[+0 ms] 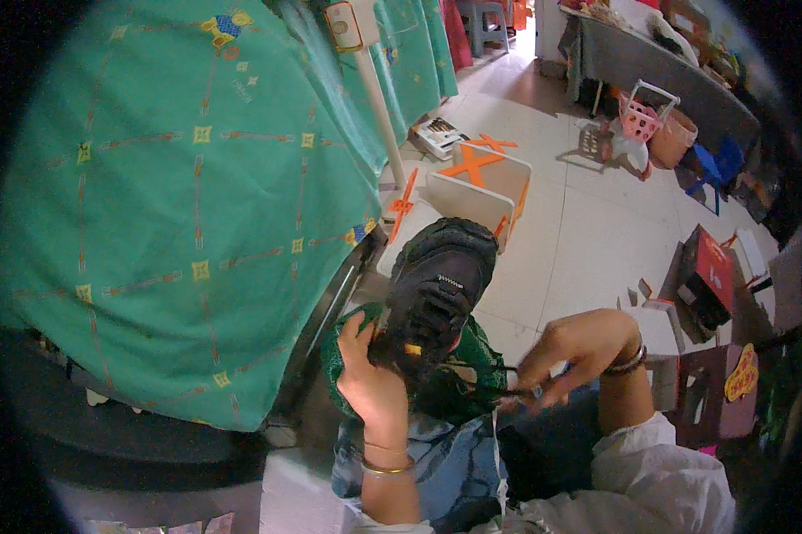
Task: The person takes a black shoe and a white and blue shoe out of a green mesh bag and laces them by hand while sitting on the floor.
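A black lace-up shoe (pixel 444 287) with a thick lugged sole points away from me above my lap. My left hand (pixel 367 374) grips it near its heel and collar, some fingers hidden behind it. Under the shoe lies dark green mesh fabric (pixel 484 347). Off to the right of the collar, my right hand (pixel 567 360) pinches dark cords, probably the shoe's laces, that run out from the shoe; the fingers are blurred. A thin white strip (pixel 499 467) hangs below that hand over my lap.
A green patterned cloth (pixel 174 200) covers a large surface at left, beside a pale pole (pixel 379 100). Beyond the shoe stands a white bin (pixel 467 200) with orange crosses. A red box (pixel 711 274), a purple stool (pixel 714 394) and a pink toy basket (pixel 641 120) are at right.
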A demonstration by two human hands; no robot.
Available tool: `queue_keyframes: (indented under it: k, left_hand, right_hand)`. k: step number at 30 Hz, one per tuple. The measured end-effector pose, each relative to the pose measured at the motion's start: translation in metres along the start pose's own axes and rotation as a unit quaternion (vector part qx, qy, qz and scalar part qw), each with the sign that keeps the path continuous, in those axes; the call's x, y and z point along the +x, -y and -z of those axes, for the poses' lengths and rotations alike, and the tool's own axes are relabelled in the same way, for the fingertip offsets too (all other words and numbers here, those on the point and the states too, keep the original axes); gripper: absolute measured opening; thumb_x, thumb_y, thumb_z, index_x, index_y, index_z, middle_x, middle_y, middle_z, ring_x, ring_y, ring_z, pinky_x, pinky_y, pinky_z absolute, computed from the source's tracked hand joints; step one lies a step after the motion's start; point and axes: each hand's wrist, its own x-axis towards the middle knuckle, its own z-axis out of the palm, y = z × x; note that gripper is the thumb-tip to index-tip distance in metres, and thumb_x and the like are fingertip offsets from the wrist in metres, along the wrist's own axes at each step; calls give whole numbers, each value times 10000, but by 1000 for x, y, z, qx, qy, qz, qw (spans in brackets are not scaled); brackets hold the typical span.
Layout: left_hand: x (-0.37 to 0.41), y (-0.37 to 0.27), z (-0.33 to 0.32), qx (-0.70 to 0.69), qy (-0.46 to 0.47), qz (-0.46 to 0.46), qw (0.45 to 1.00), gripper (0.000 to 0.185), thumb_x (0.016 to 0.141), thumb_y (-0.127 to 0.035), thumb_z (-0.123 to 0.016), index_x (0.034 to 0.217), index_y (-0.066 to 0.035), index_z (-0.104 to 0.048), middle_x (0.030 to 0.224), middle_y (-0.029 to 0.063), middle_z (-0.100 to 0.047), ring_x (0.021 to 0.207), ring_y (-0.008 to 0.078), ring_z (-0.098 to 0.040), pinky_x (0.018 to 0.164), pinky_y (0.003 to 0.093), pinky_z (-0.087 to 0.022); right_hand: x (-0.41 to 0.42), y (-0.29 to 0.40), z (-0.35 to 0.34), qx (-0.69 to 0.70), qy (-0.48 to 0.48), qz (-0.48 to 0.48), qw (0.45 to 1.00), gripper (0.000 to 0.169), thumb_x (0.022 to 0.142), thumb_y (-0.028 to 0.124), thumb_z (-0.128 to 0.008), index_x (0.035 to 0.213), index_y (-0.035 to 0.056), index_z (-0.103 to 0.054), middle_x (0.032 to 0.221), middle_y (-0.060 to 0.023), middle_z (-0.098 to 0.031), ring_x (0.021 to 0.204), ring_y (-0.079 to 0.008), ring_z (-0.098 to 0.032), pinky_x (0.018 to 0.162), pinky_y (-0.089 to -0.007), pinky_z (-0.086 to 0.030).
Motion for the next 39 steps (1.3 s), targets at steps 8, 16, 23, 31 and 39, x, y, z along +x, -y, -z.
queue_keyframes:
  k: [8, 16, 23, 31, 39]
  left_hand:
    - [3, 27, 7, 161, 47, -26, 986, 438, 705, 92, -540, 1125, -5, -615, 995, 198, -659, 809, 345, -658, 692, 390, -530]
    - [-16, -1, -7, 137, 76, -73, 985, 493, 715, 90, -510, 1191, -17, -584, 1059, 187, -651, 886, 334, -653, 753, 388, -527]
    - [-20, 1, -11, 172, 24, -104, 979, 444, 754, 29, -539, 1192, -33, -579, 1071, 137, -662, 840, 301, -665, 697, 369, -538]
    - [-2, 24, -2, 179, 86, -22, 980, 394, 743, -22, -618, 1137, -36, -606, 998, 164, -668, 801, 310, -670, 680, 367, -538]
    - [6, 39, 3, 223, 99, 32, 969, 354, 742, 21, -594, 1095, 1, -624, 880, 224, -658, 743, 365, -652, 662, 405, -521]
  right_hand:
    - [-19, -4, 19, -192, -93, 284, 935, 321, 925, 301, -523, 1042, 44, -675, 994, -120, -630, 907, -250, -568, 755, -373, -440]
    - [89, -17, -38, -301, -542, 82, 781, 217, 703, 48, -716, 906, 72, -644, 937, -95, -569, 863, -290, -528, 752, -351, -468]
    - [115, -23, -47, -373, -598, 101, 703, 240, 650, 33, -709, 856, 76, -593, 896, -99, -511, 852, -311, -478, 719, -384, -430]
    - [88, -21, -30, -65, -403, 255, 877, 201, 769, 132, -698, 646, 24, -582, 905, -100, -515, 869, -252, -491, 735, -348, -407]
    - [-6, -22, 6, 360, -382, 527, 668, 437, 937, 369, -500, 629, 71, -419, 632, -22, -373, 568, -155, -424, 578, -252, -411]
